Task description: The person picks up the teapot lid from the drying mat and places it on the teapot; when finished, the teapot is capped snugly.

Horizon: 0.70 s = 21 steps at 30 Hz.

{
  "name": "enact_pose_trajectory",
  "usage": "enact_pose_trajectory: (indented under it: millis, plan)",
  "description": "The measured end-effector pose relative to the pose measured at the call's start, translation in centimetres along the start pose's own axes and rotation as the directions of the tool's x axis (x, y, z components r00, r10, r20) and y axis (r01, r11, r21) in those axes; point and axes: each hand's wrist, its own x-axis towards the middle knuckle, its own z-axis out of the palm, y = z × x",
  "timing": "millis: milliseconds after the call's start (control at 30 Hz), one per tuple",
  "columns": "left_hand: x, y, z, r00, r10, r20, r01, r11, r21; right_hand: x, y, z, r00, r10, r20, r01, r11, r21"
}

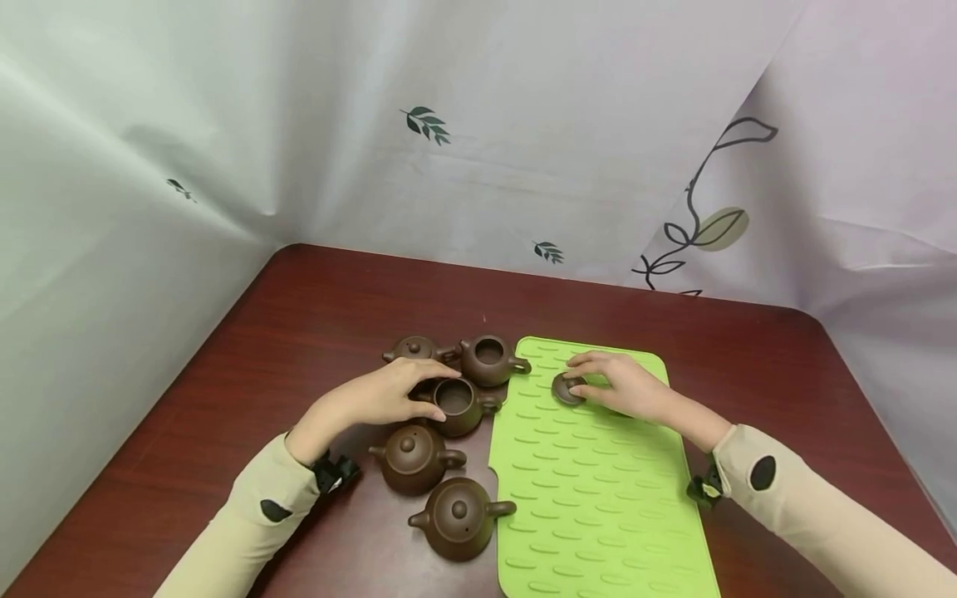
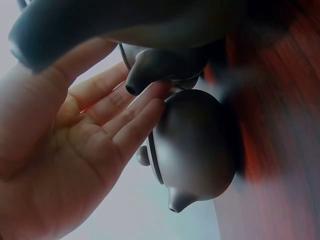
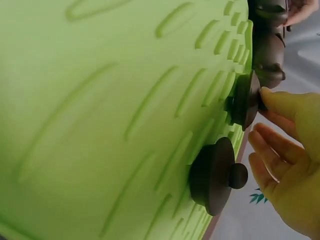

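Observation:
My left hand (image 1: 383,392) holds a lidless brown teapot (image 1: 465,422), its thumb on the near side of the rim and its index finger on the far side. In the left wrist view its other fingers (image 2: 142,117) stretch out beside a lidded teapot (image 2: 200,150). Over the green mat (image 1: 591,498), my right hand (image 1: 624,386) pinches the knob of a brown lid (image 1: 566,389) between thumb and fingers. In the right wrist view this pinched lid (image 3: 245,100) stands close at the mat, and another lid (image 3: 215,175) with a round knob lies beside it.
Another lidless teapot (image 1: 488,355) stands behind the held one, next to a lidded teapot (image 1: 414,347). Two more lidded teapots, a middle one (image 1: 411,465) and a front one (image 1: 458,527), line the mat's left side. A patterned curtain (image 1: 478,166) hangs behind the dark red table (image 1: 299,332).

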Motion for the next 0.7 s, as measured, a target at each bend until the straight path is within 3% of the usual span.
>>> enact_pose_trajectory:
  millis: [133, 267, 533, 700]
  plan:
    - [0.0, 0.0, 0.0, 1.0, 0.005, -0.012, -0.005, 1.0, 0.003, 0.0, 0.3, 0.3, 0.999, -0.012, -0.035, 0.013, 0.999, 0.033]
    - [-0.1, -0.1, 0.2, 1.0, 0.021, -0.023, -0.021, 1.0, 0.001, 0.0, 0.1, 0.7, 0.996, 0.03, -0.084, -0.023, 0.996, 0.087]
    - [-0.5, -0.3, 0.4, 1.0, 0.001, -0.021, -0.001, 1.0, -0.004, 0.6, -1.0, 1.4, 0.972, 0.053, -0.227, -0.042, 0.998, 0.051]
    - [-0.1, 0.0, 0.2, 1.0, 0.008, -0.027, -0.008, 1.0, 0.003, 1.3, -1.7, 1.3, 0.961, 0.076, -0.266, -0.049, 0.993, 0.108]
